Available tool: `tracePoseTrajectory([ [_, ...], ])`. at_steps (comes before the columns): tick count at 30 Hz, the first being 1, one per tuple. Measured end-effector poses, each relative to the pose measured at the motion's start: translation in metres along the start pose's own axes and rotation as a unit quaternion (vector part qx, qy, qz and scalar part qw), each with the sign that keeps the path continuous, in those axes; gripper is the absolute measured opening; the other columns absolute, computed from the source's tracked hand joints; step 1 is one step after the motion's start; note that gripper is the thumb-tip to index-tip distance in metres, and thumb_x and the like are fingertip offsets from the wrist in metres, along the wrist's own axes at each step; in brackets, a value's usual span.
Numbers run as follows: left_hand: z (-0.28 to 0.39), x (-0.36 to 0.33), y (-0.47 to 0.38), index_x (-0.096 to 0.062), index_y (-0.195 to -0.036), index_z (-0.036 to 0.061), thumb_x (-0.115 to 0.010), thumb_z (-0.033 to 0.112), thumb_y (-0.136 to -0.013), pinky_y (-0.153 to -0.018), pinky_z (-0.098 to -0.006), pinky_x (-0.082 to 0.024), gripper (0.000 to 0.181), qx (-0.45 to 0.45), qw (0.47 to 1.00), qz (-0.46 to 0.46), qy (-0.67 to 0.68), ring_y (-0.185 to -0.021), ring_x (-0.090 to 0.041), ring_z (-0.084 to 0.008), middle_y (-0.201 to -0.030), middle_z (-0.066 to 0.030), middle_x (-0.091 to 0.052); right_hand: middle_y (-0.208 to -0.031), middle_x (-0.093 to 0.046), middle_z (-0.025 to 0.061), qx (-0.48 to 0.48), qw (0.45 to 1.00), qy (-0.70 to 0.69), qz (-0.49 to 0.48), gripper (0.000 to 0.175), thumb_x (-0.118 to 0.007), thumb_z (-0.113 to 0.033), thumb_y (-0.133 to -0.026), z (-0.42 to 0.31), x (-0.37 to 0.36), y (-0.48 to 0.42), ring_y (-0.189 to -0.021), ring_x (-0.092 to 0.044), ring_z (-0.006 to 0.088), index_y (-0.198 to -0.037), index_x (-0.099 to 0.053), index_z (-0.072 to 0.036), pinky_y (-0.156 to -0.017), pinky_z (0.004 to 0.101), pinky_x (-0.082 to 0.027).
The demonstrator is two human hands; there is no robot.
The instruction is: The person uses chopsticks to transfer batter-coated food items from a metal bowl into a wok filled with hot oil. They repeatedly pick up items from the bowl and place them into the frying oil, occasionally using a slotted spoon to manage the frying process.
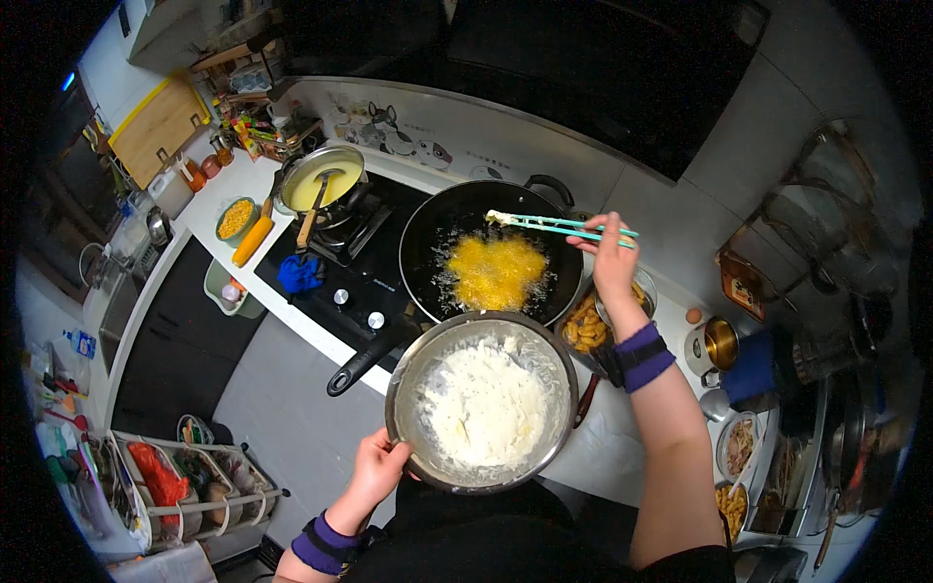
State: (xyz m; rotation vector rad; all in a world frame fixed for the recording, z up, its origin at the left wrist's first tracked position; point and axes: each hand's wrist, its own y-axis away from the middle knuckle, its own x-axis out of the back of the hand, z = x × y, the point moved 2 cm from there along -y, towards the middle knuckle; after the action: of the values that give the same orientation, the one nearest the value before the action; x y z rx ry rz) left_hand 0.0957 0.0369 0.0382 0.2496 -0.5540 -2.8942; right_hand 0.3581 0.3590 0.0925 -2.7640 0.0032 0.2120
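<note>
My left hand [380, 460] grips the lower left rim of a metal mixing bowl [568, 430], tilted in front of the wok and holding thick white batter [485, 408]. In my right hand [611, 255] is a pair of turquoise chopsticks [557, 224], their tips coated with batter and holding a small pale battered piece [500, 217]. Those tips are over the upper part of a large black wok [419, 218]. In its middle, yellow battered food [496, 273] bubbles in oil. Under my right forearm stands a container of golden fried pieces [585, 328], partly hidden.
A pot of pale yellow liquid [321, 186] with a ladle sits on the left burner. Left of it are a bowl of yellow kernels [237, 220] and a corn cob [253, 242]. A blue cloth [300, 273] lies on the hob. The wok handle [364, 364] sticks out over the counter edge. Right stands a metal cup [711, 346].
</note>
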Motion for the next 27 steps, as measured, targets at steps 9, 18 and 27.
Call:
tracePoseTrajectory([
  [9, -0.006, 0.002, 0.002, -0.056, -0.095, -0.0046, -0.048, 0.002, -0.084, -0.048, -0.0247, -0.05, 0.015, 0.01, 1.0, 0.003, -0.014, -0.055, -0.059, -0.0129, -0.075, -0.0076, -0.063, -0.079, -0.06, 0.0069, -0.002, 0.998, 0.048, -0.046, 0.037, -0.042, -0.031, -0.096, 0.031, -0.017, -0.015, -0.068, -0.064, 0.0168, -0.086, -0.057, 0.001, -0.061, 0.0255, -0.051],
  [18, -0.003, -0.003, -0.008, -0.056, -0.094, -0.0054, -0.046, 0.002, -0.084, -0.046, -0.0238, -0.049, 0.016, -0.003, 0.999, -0.025, -0.02, -0.052, -0.059, -0.0134, -0.073, -0.0078, -0.062, -0.081, -0.057, 0.0133, 0.036, 0.998, 0.036, 0.028, 0.044, -0.032, -0.037, -0.097, -0.089, 0.03, 0.062, -0.07, -0.065, 0.0274, -0.088, -0.051, 0.002, -0.066, 0.0349, -0.056],
  [27, 0.002, -0.006, -0.014, -0.054, -0.097, -0.0052, -0.045, 0.002, -0.085, -0.046, -0.0233, -0.049, 0.016, -0.012, 0.999, -0.041, -0.032, -0.052, -0.059, -0.0135, -0.073, -0.0086, -0.062, -0.072, -0.056, 0.0116, -0.115, 0.989, 0.027, -0.088, 0.048, -0.027, -0.034, -0.098, -0.126, 0.042, 0.191, -0.059, -0.062, 0.0241, -0.076, -0.052, 0.001, -0.054, 0.0332, -0.055],
])
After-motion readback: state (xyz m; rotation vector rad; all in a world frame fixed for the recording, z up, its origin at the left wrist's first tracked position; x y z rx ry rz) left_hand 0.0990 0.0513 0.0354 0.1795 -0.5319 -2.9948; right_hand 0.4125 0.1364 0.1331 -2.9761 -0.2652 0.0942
